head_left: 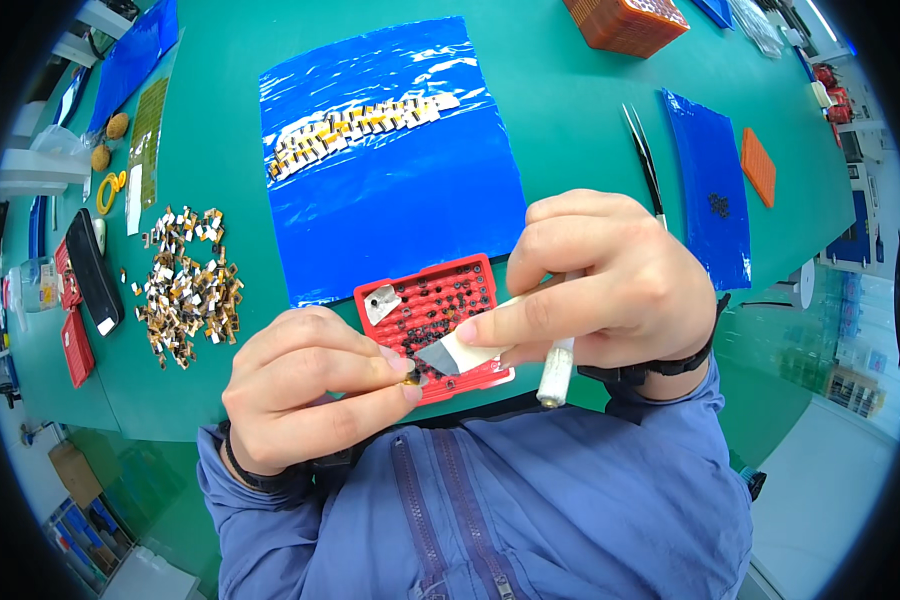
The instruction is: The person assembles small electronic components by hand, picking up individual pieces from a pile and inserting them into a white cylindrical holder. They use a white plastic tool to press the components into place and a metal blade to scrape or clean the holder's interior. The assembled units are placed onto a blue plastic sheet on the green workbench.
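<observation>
My left hand (pixel 305 385) pinches a tiny dark and gold part (pixel 411 376) between thumb and forefinger, just above the front edge of a small red perforated tray (pixel 470 272). My right hand (pixel 595 290) grips a white-handled blade tool (pixel 555 375); its grey blade tip (pixel 440 355) touches the small part. The red tray holds several small black pieces and a grey scrap (pixel 380 302). Both hands meet over the tray, close to my chest.
A blue plastic sheet (pixel 390 200) behind the tray carries a row of small gold and white parts (pixel 350 128). A heap of similar parts (pixel 188 285) lies left. Tweezers (pixel 645 160), another blue sheet (pixel 710 190) and orange trays (pixel 625 22) lie right.
</observation>
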Tool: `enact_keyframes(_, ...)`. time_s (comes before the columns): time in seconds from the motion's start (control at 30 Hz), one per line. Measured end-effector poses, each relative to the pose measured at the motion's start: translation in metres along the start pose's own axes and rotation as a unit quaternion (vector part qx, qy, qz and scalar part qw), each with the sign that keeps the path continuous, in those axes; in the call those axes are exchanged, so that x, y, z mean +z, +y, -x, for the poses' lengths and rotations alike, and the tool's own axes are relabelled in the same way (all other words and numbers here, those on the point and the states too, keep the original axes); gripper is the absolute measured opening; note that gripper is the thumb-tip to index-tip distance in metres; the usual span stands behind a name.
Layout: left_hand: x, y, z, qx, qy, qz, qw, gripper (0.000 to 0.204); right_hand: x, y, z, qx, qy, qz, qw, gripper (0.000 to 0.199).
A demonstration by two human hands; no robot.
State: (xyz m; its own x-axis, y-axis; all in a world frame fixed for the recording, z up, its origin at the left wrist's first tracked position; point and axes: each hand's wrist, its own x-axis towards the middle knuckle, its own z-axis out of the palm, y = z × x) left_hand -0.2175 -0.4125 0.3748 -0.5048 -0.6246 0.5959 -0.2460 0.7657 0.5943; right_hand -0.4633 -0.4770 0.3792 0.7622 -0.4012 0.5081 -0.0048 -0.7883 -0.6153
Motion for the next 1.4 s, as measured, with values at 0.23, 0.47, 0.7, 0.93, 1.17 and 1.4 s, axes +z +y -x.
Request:
enact_keyframes(0.23,0.000,0.000,-0.002,-0.006,0.000,0.009,1.000,0.012,-0.002,0.001,0.001,0.005,-0.004,-0.011,1.000,0.028)
enact_keyframes(0.47,0.004,-0.009,0.000,-0.052,0.032,0.025,0.998,0.018,-0.006,-0.001,0.005,0.071,-0.082,0.013,0.994,0.026)
enact_keyframes(0.7,0.000,-0.019,-0.001,-0.159,0.061,-0.022,0.985,0.016,-0.007,-0.001,-0.002,0.134,-0.167,-0.004,0.977,0.019)
enact_keyframes(0.93,0.003,-0.039,0.006,-0.316,0.137,0.120,0.931,0.005,0.000,0.005,-0.005,0.120,-0.143,-0.078,0.979,0.023)
enact_keyframes(1.17,-0.009,-0.040,-0.008,-0.356,0.118,0.167,0.912,0.005,0.000,0.005,-0.005,0.169,-0.148,-0.105,0.969,0.023)
enact_keyframes(1.4,-0.032,-0.055,-0.055,-0.382,-0.032,-0.035,0.923,0.009,0.005,0.005,-0.004,0.152,-0.153,-0.098,0.972,0.021)
